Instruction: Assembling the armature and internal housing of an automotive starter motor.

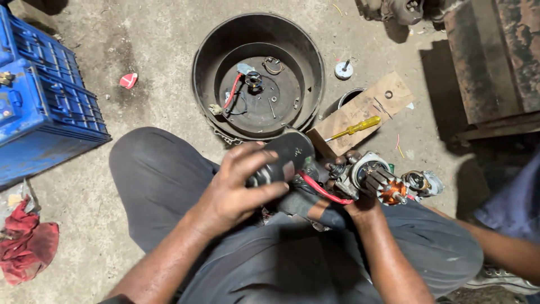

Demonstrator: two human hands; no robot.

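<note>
The person sits on the concrete floor (157,50) with both knees in grey trousers (157,180) spread apart. Over the lap, the left hand (236,194) has its fingers (256,153) wrapped and clamped on one black motor housing (284,156), a dark cylinder tilted up toward the tub. Just right of the housing, the right hand (360,205) grips from below one metal motor end piece (365,174); its fingers are curled closed around that part, mostly hidden under it. One red wire (323,191) runs between the housing and the end piece, and one copper-coloured winding (392,191) sticks out at the end piece's right side.

Beyond the housing lies one wooden board (388,101), with one yellow-handled screwdriver (355,128) lying on it. Directly beyond the housing stands one round black tub (205,67), holding one flat black disc (281,107) with wires and small fittings on it. Right of the tub sits one small white round part (343,70).

Far left of the tub stands one blue plastic crate (50,112), and one red rag (25,242) lies nearer than the crate. One small red-and-white scrap (128,80) lies between crate and tub. At the right edge, another person's forearm (500,242) reaches in.
</note>
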